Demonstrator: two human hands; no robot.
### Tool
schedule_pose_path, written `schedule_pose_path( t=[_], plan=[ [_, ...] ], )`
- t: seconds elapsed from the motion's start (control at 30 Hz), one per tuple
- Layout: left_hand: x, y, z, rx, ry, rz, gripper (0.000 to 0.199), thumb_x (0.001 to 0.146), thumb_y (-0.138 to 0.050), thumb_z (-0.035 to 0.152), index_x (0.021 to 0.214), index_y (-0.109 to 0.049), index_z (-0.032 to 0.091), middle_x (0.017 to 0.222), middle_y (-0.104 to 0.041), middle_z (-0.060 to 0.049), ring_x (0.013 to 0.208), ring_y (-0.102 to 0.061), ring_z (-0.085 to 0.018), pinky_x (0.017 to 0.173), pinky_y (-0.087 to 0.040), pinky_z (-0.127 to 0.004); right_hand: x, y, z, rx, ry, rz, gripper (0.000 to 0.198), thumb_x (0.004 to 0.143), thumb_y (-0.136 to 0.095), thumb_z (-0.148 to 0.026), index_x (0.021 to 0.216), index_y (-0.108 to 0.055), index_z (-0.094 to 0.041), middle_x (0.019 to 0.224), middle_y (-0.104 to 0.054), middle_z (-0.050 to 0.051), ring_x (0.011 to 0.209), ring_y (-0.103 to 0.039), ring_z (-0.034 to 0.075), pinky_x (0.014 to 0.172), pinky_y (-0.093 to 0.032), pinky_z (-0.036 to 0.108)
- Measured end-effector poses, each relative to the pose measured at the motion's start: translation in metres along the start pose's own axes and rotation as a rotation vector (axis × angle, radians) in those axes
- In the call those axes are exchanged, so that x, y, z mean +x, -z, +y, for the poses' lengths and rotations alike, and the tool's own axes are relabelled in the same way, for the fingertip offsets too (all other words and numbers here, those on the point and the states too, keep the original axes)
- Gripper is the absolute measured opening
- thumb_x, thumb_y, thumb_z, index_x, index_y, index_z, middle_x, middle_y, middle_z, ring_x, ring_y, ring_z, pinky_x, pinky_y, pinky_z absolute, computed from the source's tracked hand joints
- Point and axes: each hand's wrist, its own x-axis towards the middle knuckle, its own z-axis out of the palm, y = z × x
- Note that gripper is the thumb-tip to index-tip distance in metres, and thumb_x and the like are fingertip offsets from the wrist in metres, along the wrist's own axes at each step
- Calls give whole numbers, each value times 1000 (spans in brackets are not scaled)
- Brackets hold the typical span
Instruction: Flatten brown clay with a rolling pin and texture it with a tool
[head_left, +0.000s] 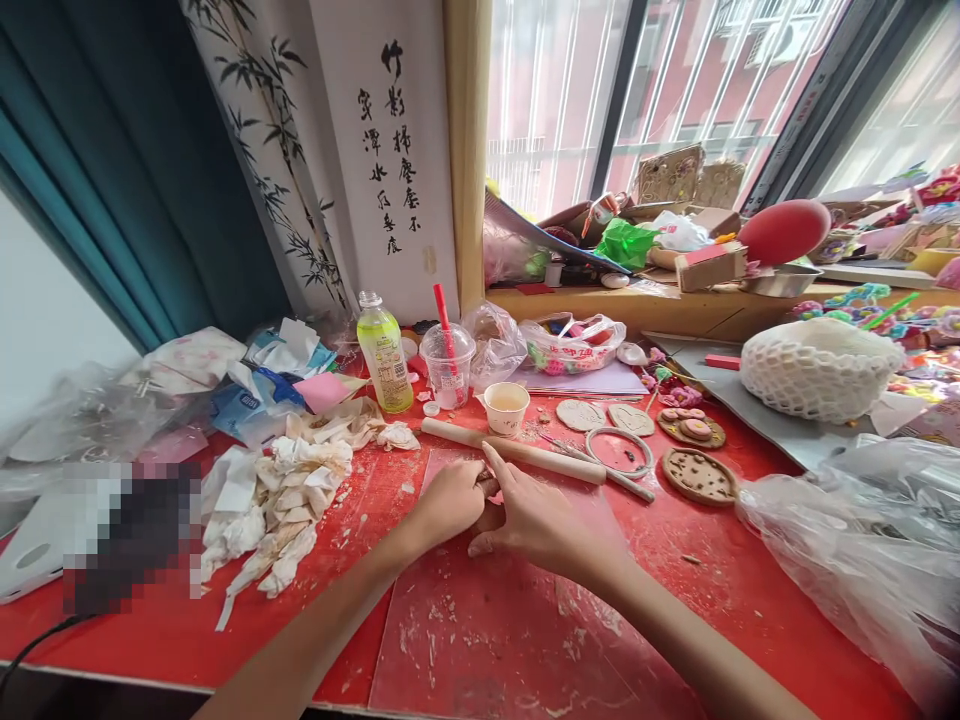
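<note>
My left hand [452,503] is closed, its fingers curled around a small brown lump of clay [490,488], mostly hidden between the hands. From the other side my right hand [536,515] grips the same lump, with its index finger reaching over the left fingertips and its thumb underneath. Both hands are above a clear sheet [480,640] marked with dried clay. Just beyond them lies a wooden rolling pin [540,460]. Behind the pin stands a paper cup [506,408] of cloudy liquid.
Crumpled tissues [292,500] lie to the left, near a green drink bottle [381,355] and a plastic cup [447,365] with a red straw. On the right are a clay ring [621,453], a round brown clay piece [699,476] and a plastic bag [832,560].
</note>
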Motion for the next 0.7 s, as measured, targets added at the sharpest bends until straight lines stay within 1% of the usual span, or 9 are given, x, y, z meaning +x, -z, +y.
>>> schedule_pose_path(
  t=[0.07,0.2,0.27,0.33,0.4,0.5,0.57,0.63,0.7],
  plan=[
    [2,5,-2,-56,32,16,25,87,-38,23,82,-61,15,82,-68,-5,73,-61,-16,65,-48,-27,-3,3,-2,1,-30,-17,113,60,-75,-42,149,-12,-14,124,-54,19,103,-56,31,75,-42,36],
    [-1,17,3,-188,30,159,25,89,-40,23,105,-58,17,107,-65,-7,98,-60,-19,85,-47,-32,-4,9,3,183,1,-7,114,63,-73,-49,149,-7,-14,98,-60,11,79,-57,23,64,-42,31],
    [-5,21,8,-296,-9,201,25,89,-44,23,111,-55,19,105,-65,-6,98,-60,-18,87,-47,-32,-1,11,8,337,37,67,93,73,-63,-53,146,-19,-14,85,-58,5,72,-54,18,62,-42,29],
    [-9,21,11,-326,-82,217,21,90,-45,25,107,-56,19,101,-62,-5,95,-60,-16,86,-48,-32,2,11,12,496,77,143,61,84,-49,-53,133,-43,-16,79,-56,3,69,-51,14,61,-41,28],
    [-11,19,13,-293,-190,226,22,92,-42,24,105,-59,20,106,-55,-6,100,-56,-16,91,-47,-32,5,9,14,638,95,129,48,88,-40,-54,107,-58,-14,73,-53,2,62,-48,11,55,-40,25],
    [-15,16,12,-246,-296,183,36,94,-34,21,127,-49,24,118,-42,-8,111,-52,-16,95,-47,-30,7,8,13,749,92,62,46,87,-41,-56,81,-58,-14,61,-47,-2,49,-42,8,44,-34,22],
    [-17,17,11,-184,-314,113,46,94,-36,23,140,-32,25,124,-38,-9,117,-49,-18,97,-47,-31,6,8,12,782,108,49,43,86,-45,-54,78,-56,-14,57,-45,-3,46,-41,7,42,-33,21],
    [-18,19,9,-95,-330,78,56,93,-40,27,145,-19,24,129,-37,-10,122,-46,-20,100,-46,-34,6,9,12,812,110,34,40,87,-45,-53,81,-56,-14,56,-44,-4,45,-41,7,42,-33,21],
    [-19,22,7,10,-365,117,57,92,-42,28,144,-20,20,128,-42,-11,122,-46,-21,101,-44,-36,6,11,12,821,87,44,41,88,-43,-52,83,-56,-14,55,-45,-4,43,-40,6,40,-30,21]
  ],
)
